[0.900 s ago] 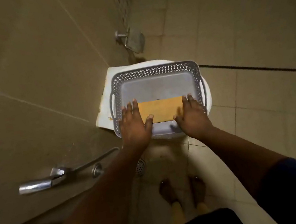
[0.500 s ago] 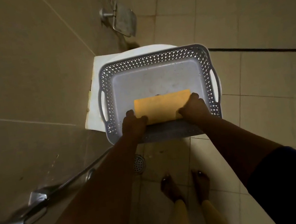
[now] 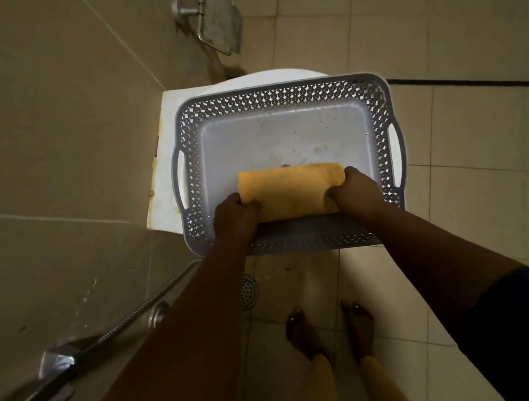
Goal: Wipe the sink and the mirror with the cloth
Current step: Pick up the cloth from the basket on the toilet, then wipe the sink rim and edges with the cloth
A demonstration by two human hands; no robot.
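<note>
You're gripping the folded cloth [image 3: 291, 194] at frame centre, left hand [image 3: 234, 217] and right hand [image 3: 355, 191] each curled tight on an end, probably lifting it from the basket [image 3: 376, 103] resting on the toilet lid [image 3: 163, 185]. Sink and mirror aren't showing.

A grey perforated plastic basket [image 3: 378, 119] with side handles sits mid-frame on a white toilet lid [image 3: 163, 181]. Above it, a metal paper holder [image 3: 218, 24] juts from the beige tiled wall. A chrome spray hose [image 3: 126, 321] crosses the lower left, near a round floor drain [image 3: 248, 291].
</note>
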